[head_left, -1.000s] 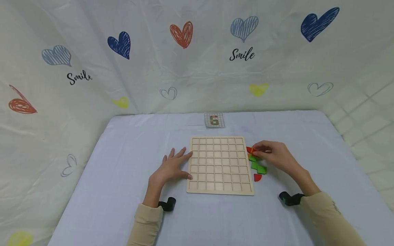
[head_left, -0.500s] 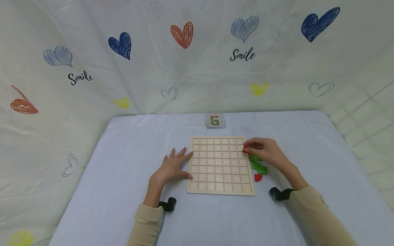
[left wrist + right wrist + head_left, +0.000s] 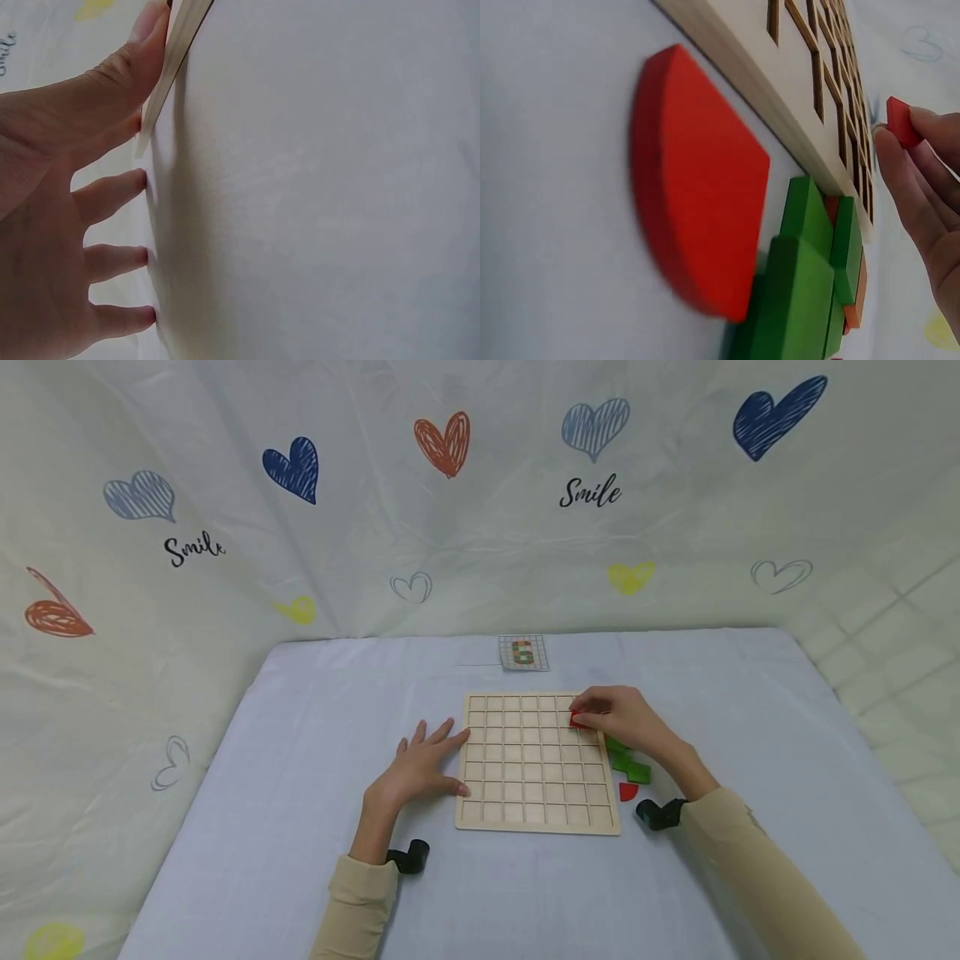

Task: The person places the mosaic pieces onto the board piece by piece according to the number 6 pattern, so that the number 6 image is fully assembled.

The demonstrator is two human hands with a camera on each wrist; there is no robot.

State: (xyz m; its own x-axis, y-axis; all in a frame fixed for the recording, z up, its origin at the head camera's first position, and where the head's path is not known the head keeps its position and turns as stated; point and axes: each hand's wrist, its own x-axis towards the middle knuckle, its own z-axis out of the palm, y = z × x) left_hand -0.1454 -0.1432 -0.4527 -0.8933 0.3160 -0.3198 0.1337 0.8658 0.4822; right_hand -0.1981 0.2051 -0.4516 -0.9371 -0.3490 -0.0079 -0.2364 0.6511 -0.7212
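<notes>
The white-covered tabletop [image 3: 525, 893] runs beneath both hands. The gridded wooden board [image 3: 532, 763] lies between them, its far right part under the right hand [image 3: 618, 714]. The left hand [image 3: 418, 771] is spread, thumb and index finger touching the board's side. Beyond both hands lies the pattern card [image 3: 524, 653]. Green pieces [image 3: 639, 773] and a red quarter-round piece [image 3: 701, 180] lie nearer the person than the right hand, which pinches a small red piece [image 3: 902, 120] over the board.

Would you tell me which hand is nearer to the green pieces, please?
Right. The right hand is near the far right corner of the board, close to the green pieces; the left hand touches the opposite, left edge.
</notes>
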